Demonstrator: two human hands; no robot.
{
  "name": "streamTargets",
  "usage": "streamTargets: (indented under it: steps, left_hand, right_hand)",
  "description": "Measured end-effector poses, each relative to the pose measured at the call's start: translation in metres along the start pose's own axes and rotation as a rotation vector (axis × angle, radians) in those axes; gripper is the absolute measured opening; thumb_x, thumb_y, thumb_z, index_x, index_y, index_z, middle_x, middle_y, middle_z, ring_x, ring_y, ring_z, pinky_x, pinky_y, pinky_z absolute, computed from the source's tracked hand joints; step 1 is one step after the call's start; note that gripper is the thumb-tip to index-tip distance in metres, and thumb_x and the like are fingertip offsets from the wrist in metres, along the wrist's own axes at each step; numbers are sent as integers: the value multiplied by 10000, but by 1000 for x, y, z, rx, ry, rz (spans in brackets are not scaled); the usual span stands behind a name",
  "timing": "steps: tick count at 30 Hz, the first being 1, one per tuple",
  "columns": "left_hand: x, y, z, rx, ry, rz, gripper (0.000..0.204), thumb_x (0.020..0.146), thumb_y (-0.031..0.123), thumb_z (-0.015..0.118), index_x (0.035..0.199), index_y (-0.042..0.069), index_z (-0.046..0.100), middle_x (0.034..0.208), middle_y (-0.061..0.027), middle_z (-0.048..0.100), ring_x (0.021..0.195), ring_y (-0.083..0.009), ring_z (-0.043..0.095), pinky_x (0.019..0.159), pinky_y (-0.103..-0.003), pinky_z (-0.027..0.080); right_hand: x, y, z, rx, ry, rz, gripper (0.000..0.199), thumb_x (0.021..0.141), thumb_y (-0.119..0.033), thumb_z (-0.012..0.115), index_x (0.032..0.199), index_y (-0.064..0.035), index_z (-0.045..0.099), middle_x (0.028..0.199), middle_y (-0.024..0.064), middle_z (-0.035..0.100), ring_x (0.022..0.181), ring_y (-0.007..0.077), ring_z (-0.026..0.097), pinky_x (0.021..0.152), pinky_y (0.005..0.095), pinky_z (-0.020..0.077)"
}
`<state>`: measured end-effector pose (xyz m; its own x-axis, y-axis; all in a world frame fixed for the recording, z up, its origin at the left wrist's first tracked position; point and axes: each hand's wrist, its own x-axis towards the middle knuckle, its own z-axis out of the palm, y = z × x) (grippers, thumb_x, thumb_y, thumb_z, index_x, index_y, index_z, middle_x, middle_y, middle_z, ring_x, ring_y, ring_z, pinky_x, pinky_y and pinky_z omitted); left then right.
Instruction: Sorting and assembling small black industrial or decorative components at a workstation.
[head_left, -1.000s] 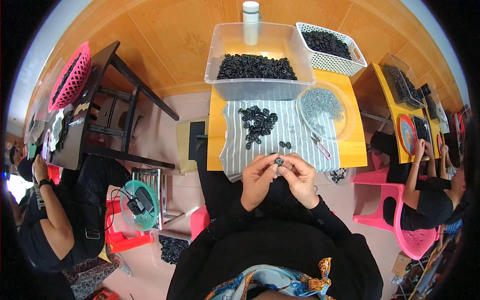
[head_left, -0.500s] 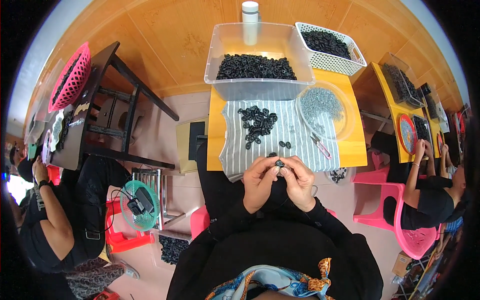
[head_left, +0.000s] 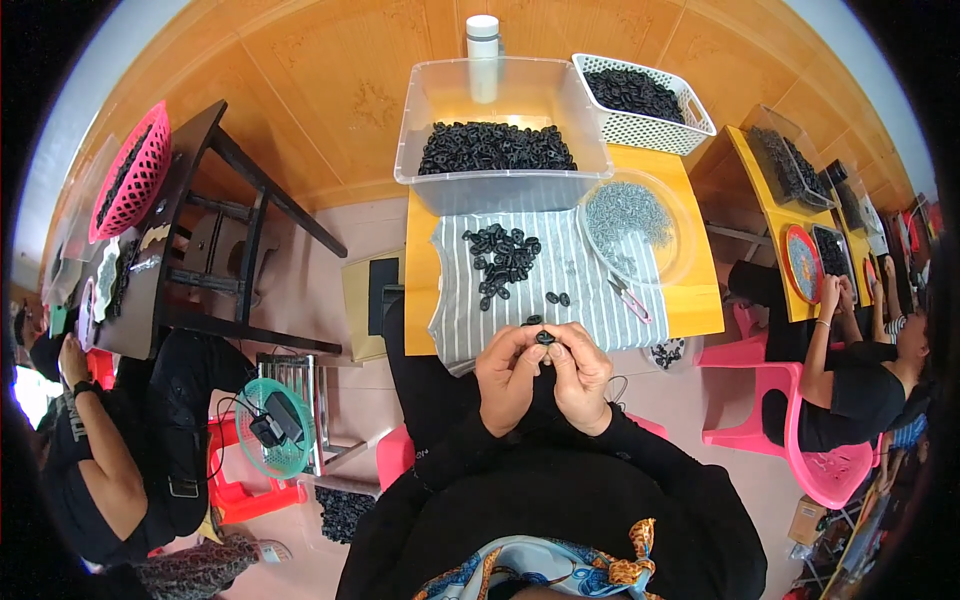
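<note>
My left hand [head_left: 508, 380] and my right hand [head_left: 583, 380] meet at the table's near edge. Thumbs and fingers of both pinch a small black oval part [head_left: 545, 338] between them. Just beyond the fingertips, another black part [head_left: 534, 320] lies on the grey striped cloth [head_left: 465, 330]. A loose pile of similar black parts [head_left: 505, 257] is farther up the cloth, with a pair [head_left: 558, 298] apart from it. To the right, pink-handled scissors [head_left: 632, 300] rest near a clear round tray [head_left: 683, 262] of small silvery metal pieces [head_left: 625, 222].
A clear bin [head_left: 500, 192] of black parts stands at the table's back, beside a white basket [head_left: 655, 132] of more. Behind it is a white bottle [head_left: 482, 45]. Co-workers sit left and right; a pink chair [head_left: 770, 400] is at right, a green basket [head_left: 275, 425] at left.
The view has shifted slightly, so the table sits lower and farther left. Both hands still pinch the black part, which now looks turned a little.
</note>
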<state>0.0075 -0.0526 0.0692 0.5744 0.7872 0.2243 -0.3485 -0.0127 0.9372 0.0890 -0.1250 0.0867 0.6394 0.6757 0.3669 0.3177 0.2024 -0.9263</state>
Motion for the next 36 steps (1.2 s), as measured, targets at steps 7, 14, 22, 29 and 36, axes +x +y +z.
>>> streamTargets:
  steps: [7,14,22,29,36]
  left_hand:
    - [2,-3,-1,26,-20,-21,236,858,-21,579,1093,-29,598,808,-28,564,633,-60,508,545,-192,407]
    - [8,-8,-19,-153,12,-170,406,877,2,573,1275,4,495,817,-7,559,652,-43,490,565,-184,411]
    - [10,-9,-50,-106,105,-261,292,871,19,588,1159,-27,574,802,-15,581,647,-58,515,574,-191,424]
    - [10,-18,-70,-68,162,-356,226,862,32,603,1080,-23,616,795,-10,599,630,-54,522,564,-194,427]
    - [4,-26,-59,-55,42,-408,221,852,33,606,1064,-30,620,791,-8,592,619,-45,512,548,-190,421]
  right_hand:
    - [1,6,-2,38,0,31,174,878,43,519,1031,49,603,834,50,564,657,89,513,587,224,428]
    - [135,-12,-69,-6,138,-27,201,827,33,554,1020,17,609,781,13,577,720,104,551,682,236,463]
    - [226,21,-100,1,88,160,226,861,-73,577,1062,28,600,877,43,640,760,87,568,644,211,432]
    - [72,42,-36,-437,-435,99,131,768,0,620,895,4,650,801,133,615,733,267,609,669,334,483]
    - [36,55,-11,-806,-452,-174,161,709,-4,620,867,-16,648,779,140,513,810,329,561,684,418,469]
